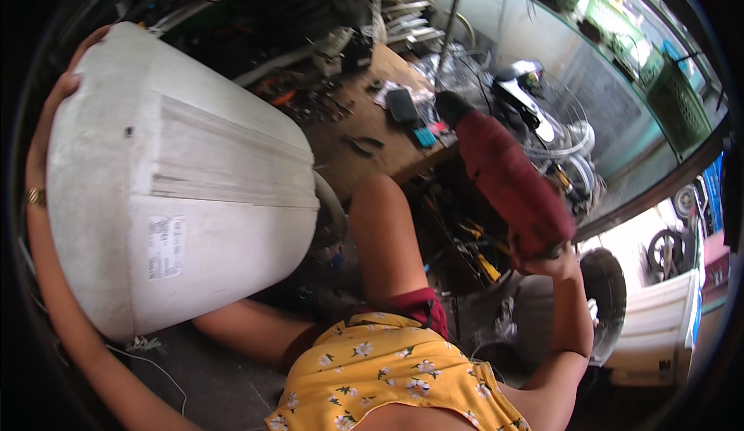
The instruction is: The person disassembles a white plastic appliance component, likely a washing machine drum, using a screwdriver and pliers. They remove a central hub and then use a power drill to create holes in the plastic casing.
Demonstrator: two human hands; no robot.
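A large white plastic tub-shaped body (209, 175) lies tilted on its side at my left, with a paper label and a streaked flat panel on its wall. My left arm reaches round its outer side, and my left hand (70, 78) is closed over its far upper edge, fingers partly hidden. On the right, my right hand (552, 261) is wrapped round the rear end of a red drill-like power tool (515, 175). The tool is raised, its black nose pointing up and left, apart from the tub. Motion blur softens its outline, and its exact kind is unclear.
Ahead is a low wooden board (349, 129) with small metal parts, a dark phone-like slab (401, 106) and a teal item (424, 137). Wire fan guards (577, 140) lie behind the tool. A grey bucket (608, 299) stands at my right; a thin cord (159, 369) trails across the floor.
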